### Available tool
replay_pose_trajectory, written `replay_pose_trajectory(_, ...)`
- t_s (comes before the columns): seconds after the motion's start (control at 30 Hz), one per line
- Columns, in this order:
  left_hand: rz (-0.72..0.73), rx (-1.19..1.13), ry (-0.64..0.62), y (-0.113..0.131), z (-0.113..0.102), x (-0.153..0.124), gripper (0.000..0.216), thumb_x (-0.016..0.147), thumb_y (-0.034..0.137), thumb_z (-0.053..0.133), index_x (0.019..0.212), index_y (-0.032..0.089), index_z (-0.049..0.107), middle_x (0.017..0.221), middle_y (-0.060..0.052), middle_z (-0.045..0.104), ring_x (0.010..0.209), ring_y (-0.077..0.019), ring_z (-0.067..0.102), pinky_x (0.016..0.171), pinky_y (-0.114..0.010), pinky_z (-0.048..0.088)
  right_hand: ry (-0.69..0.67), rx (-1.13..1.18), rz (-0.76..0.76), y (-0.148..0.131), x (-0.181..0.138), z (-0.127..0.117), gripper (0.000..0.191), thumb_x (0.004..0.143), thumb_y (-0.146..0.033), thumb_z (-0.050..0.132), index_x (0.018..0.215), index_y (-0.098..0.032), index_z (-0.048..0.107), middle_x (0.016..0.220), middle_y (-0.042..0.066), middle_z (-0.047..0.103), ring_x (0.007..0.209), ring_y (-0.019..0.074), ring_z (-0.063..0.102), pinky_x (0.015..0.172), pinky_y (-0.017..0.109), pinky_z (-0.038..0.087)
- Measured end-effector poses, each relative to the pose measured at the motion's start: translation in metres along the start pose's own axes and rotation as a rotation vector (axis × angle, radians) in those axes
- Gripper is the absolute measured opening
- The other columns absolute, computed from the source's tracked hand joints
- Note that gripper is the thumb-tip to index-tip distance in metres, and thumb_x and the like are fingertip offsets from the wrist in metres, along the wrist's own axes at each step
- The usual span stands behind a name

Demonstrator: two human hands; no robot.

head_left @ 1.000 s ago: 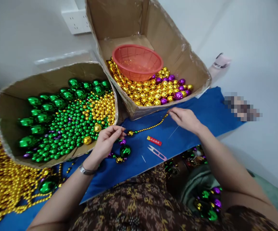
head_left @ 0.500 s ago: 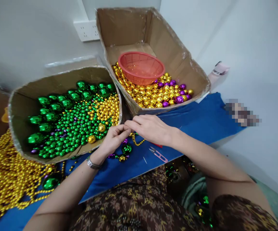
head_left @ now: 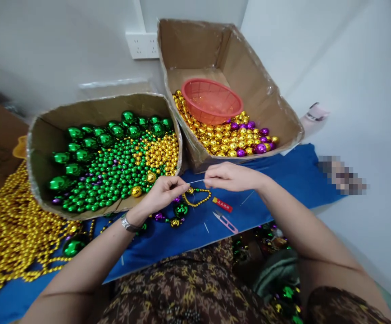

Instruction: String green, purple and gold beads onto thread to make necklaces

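My left hand [head_left: 163, 192] and my right hand [head_left: 231, 176] are both pinched on a thin white thread [head_left: 197, 181] stretched between them, just in front of the two boxes. Below the thread a strand of small gold beads [head_left: 198, 197] loops on the blue cloth [head_left: 283, 173], joined to larger green and purple beads [head_left: 181, 210]. A red lighter [head_left: 223, 204] and small thread snips [head_left: 225, 220] lie on the cloth under my right wrist.
A cardboard box [head_left: 40, 135] holds green and gold beads; a second box [head_left: 270, 103] holds gold and purple balls and a red plastic basket [head_left: 212, 100]. Finished gold bead strands [head_left: 9, 225] pile at the left. A wall socket [head_left: 141, 45] is behind.
My right hand came from the far end of the gold strand to my left hand, then drew back right with the thread taut. The gold strand now lies looped.
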State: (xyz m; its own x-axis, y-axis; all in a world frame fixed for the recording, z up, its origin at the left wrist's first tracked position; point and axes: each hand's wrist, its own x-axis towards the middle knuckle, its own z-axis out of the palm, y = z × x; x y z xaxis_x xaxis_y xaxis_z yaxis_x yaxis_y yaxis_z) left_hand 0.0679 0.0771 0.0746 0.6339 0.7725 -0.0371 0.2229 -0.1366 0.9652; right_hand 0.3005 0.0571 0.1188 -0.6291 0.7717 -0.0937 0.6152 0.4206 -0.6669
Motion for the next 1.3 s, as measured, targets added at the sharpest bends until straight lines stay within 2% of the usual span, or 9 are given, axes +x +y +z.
replay_pose_trajectory(0.07,0.042,0.051,0.002,0.000,-0.003,0.001,0.025,0.083,0.036,0.062,0.070,0.015,0.068,0.062,0.000,0.061,0.054,-0.0099,0.048,0.052,-0.021,0.037,0.080,0.430,-0.101,0.000,-0.004,0.008,0.030,0.096,-0.039,0.046,0.086,-0.016,0.062,0.108,0.009,0.063,0.089,0.0138,0.061,0.079,0.031,0.048)
replay_pose_trajectory(0.17,0.125,0.146,-0.016,0.000,-0.002,0.005,0.026,0.085,0.035,0.059,0.070,0.016,0.068,0.058,0.001,0.057,0.052,-0.0094,0.043,0.050,-0.022,0.032,0.364,0.891,-0.162,-0.014,0.006,0.030,0.029,0.091,-0.047,0.053,0.088,-0.019,0.059,0.123,0.008,0.058,0.108,0.0166,0.058,0.092,0.036,0.047)
replay_pose_trajectory(0.23,0.165,0.188,-0.032,0.001,0.000,0.007,0.029,0.087,0.036,0.057,0.069,0.016,0.068,0.054,0.002,0.051,0.049,-0.0089,0.038,0.048,-0.023,0.028,0.504,1.068,-0.187,-0.028,0.019,0.042,0.028,0.088,-0.049,0.058,0.087,-0.021,0.056,0.111,0.005,0.062,0.104,0.0156,0.059,0.091,0.035,0.048)
replay_pose_trajectory(0.3,0.190,0.218,-0.051,0.004,0.002,0.008,0.031,0.088,0.036,0.056,0.066,0.016,0.066,0.052,0.003,0.049,0.049,-0.0091,0.036,0.049,-0.024,0.028,0.600,1.175,-0.198,-0.041,0.030,0.046,0.026,0.088,-0.047,0.059,0.084,-0.022,0.054,0.086,0.000,0.061,0.080,0.0111,0.060,0.076,0.027,0.051)
replay_pose_trajectory(0.43,0.198,0.261,-0.059,0.013,0.002,0.005,0.030,0.087,0.033,0.058,0.064,0.016,0.068,0.055,0.000,0.057,0.051,-0.0104,0.043,0.052,-0.025,0.032,0.685,1.200,-0.195,-0.061,0.037,0.028,0.024,0.089,-0.042,0.058,0.078,-0.022,0.050,0.061,-0.008,0.036,0.047,0.0055,0.033,0.044,0.018,0.034)
replay_pose_trajectory(0.77,0.217,0.209,-0.012,0.030,0.004,-0.006,0.020,0.085,0.030,0.061,0.080,0.017,0.075,0.071,-0.005,0.071,0.060,-0.0141,0.059,0.057,-0.026,0.043,0.758,0.971,-0.213,-0.114,0.026,-0.017,0.026,0.092,-0.038,0.056,0.072,-0.022,0.048,0.060,-0.006,0.031,0.045,0.0060,0.023,0.040,0.019,0.021)
replay_pose_trajectory(1.0,0.144,0.057,-0.205,0.020,0.012,-0.006,0.022,0.085,0.033,0.061,0.076,0.018,0.074,0.068,-0.004,0.069,0.060,-0.0145,0.056,0.057,-0.026,0.044,0.330,0.704,-0.242,-0.114,0.076,-0.003,0.027,0.098,-0.034,0.040,0.079,-0.019,0.052,0.067,-0.004,0.046,0.059,0.0060,0.043,0.053,0.017,0.036)
replay_pose_trajectory(1.2,0.158,0.085,-0.353,0.025,0.016,-0.008,0.020,0.086,0.030,0.060,0.076,0.021,0.074,0.072,-0.004,0.067,0.063,-0.0142,0.057,0.058,-0.024,0.045,-0.356,-0.027,-0.248,-0.090,0.132,0.016,0.019,0.091,-0.022,0.051,0.077,-0.018,0.062,0.070,-0.002,0.060,0.061,0.0081,0.051,0.060,0.023,0.042)
replay_pose_trajectory(1.3,0.154,0.031,-0.320,0.019,0.016,-0.010,0.020,0.085,0.030,0.061,0.075,0.019,0.074,0.074,-0.006,0.068,0.065,-0.0147,0.058,0.060,-0.025,0.046,-0.446,-0.337,-0.078,-0.075,0.146,0.016,0.028,0.090,-0.034,0.057,0.070,-0.017,0.066,0.059,-0.001,0.056,0.060,0.0109,0.053,0.061,0.026,0.043)
